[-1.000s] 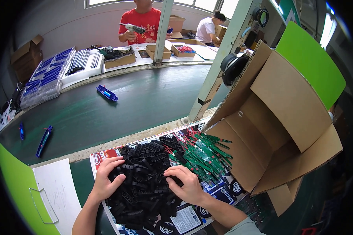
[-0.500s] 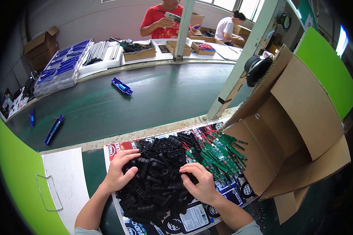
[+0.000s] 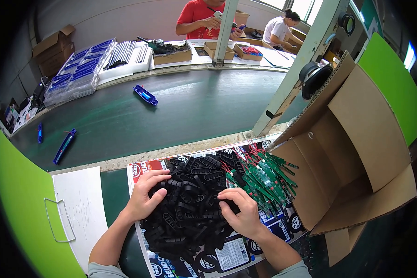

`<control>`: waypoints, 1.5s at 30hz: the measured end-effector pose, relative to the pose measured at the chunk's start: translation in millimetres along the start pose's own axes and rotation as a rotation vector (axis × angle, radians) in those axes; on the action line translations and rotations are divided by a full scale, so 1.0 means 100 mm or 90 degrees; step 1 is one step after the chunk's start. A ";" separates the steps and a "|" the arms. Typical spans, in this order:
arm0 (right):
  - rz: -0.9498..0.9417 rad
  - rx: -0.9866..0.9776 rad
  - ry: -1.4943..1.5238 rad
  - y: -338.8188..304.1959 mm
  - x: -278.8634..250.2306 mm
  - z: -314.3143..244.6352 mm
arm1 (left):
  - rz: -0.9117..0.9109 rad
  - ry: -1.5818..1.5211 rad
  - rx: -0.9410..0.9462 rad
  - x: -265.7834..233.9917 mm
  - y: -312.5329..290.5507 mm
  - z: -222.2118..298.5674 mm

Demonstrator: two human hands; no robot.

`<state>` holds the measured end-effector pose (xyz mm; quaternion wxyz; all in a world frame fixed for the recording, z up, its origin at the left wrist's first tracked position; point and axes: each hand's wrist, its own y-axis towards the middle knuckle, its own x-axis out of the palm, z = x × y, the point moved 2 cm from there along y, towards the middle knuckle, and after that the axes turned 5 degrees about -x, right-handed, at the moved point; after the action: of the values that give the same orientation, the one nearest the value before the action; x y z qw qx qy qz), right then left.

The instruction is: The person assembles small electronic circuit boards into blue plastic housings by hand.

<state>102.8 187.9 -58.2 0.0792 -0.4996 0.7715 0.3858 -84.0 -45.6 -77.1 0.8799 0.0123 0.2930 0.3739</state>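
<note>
A heap of small black plastic parts [image 3: 185,222], oblong with slots, lies on a printed sheet [image 3: 231,255] in front of me. My left hand [image 3: 147,197] rests at the heap's left edge, fingers stretched over the parts and thumb apart. On the right side of the heap is my right hand [image 3: 242,212], fingers bent and thumb apart from them. Nothing shows in its grasp, and its fingertips are at the parts. Just beyond that hand lies a bundle of narrow green circuit boards [image 3: 266,180] with red wires.
An open cardboard box [image 3: 338,171] stands at the right. Blue housings [image 3: 146,95] lie on the dark green conveyor belt [image 3: 190,116] ahead. A post [image 3: 287,88] rises beyond the box. White paper [image 3: 81,208] lies left. Two people work across the belt.
The whole view has shifted slightly, with the background sliding right. Both hands remain at the heap, with little visible change in their pose. The blue housings stay about where they were on the belt.
</note>
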 end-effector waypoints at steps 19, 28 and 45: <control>0.028 -0.026 0.026 0.02 0.01 0.03 | -0.002 -0.012 -0.048 0.00 0.01 0.04; 0.232 0.014 0.183 0.08 -0.34 0.00 | -0.002 -0.017 -0.011 0.02 0.05 -0.02; -0.140 0.093 -0.329 -0.78 -0.77 -0.21 | 0.010 -0.010 -0.024 0.02 0.02 -0.03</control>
<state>211.0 212.6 -45.6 0.3502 -0.4583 0.6930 0.4325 -86.4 -43.2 -80.4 0.8794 0.0007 0.2789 0.3859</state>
